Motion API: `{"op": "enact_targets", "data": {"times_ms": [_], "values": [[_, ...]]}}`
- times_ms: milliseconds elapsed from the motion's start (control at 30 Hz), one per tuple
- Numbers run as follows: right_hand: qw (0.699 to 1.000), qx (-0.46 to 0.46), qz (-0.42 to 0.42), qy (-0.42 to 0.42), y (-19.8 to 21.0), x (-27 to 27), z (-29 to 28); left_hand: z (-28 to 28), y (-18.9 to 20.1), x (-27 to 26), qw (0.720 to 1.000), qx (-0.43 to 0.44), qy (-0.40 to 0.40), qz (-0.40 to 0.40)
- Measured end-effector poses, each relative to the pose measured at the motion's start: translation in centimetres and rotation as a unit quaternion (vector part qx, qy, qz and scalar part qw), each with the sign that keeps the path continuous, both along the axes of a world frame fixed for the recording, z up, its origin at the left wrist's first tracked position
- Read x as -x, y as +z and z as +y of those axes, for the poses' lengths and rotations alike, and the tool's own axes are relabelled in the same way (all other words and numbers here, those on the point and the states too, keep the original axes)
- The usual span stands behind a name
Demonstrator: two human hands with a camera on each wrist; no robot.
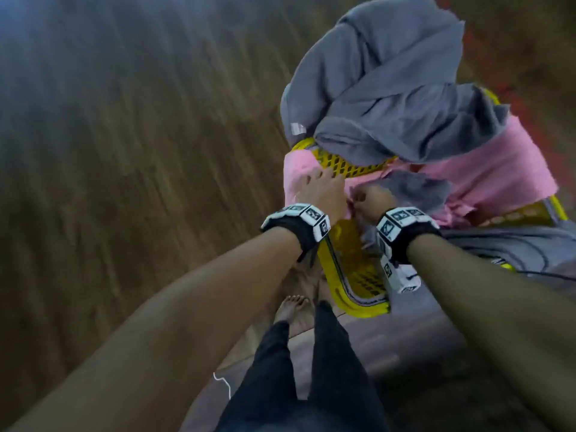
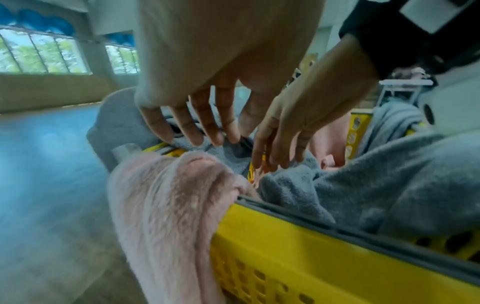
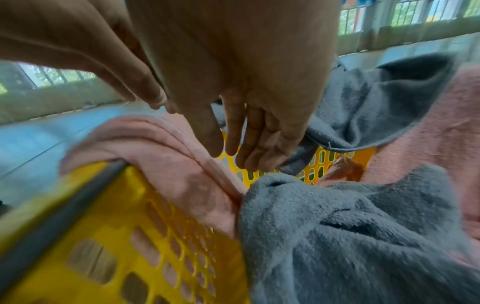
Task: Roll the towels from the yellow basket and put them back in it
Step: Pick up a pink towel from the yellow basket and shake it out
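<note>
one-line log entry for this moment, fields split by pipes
stage: reaching into yellow basket | left hand: open above pink towel | right hand: open, above grey towel | rolled: none yet

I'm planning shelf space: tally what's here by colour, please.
Yellow: 1, the basket
Grey: at least 2, the far grey towel over the rim and the near grey towel
Pink: at least 1, the pink towel
Total: at least 4; folds may hide more.
</note>
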State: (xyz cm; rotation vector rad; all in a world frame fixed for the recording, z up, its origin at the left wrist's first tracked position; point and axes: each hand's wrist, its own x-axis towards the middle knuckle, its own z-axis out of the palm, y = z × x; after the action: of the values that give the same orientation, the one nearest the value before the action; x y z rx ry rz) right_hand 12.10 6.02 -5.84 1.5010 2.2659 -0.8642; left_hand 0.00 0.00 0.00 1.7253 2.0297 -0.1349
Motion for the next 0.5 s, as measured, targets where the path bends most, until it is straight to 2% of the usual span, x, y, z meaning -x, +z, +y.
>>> {"op": "enact_targets", "data": {"times_ms": [133, 233, 400, 500], "values": [[0.996, 0.038, -0.045, 0.069, -1.8, 0.4, 2.6, 3.3, -3.1, -1.5, 0.986, 0.050, -0.110, 0.111], [0.989, 0.053, -0.074, 0.115, -3.4, 0.3, 3.0, 4.1, -5.9, -2.6, 0.972, 0.087, -0.145, 0.163], [0.985, 0.051, -0.094, 0.133, -5.2, 0.0, 2.6, 4.8, -8.2, -3.7, 0.960, 0.110, -0.169, 0.196], [0.993, 0.049, -0.060, 0.087, -5.4, -0.7, 2.4, 4.8, -8.1, -3.9, 0.971, 0.086, -0.149, 0.167]]}}
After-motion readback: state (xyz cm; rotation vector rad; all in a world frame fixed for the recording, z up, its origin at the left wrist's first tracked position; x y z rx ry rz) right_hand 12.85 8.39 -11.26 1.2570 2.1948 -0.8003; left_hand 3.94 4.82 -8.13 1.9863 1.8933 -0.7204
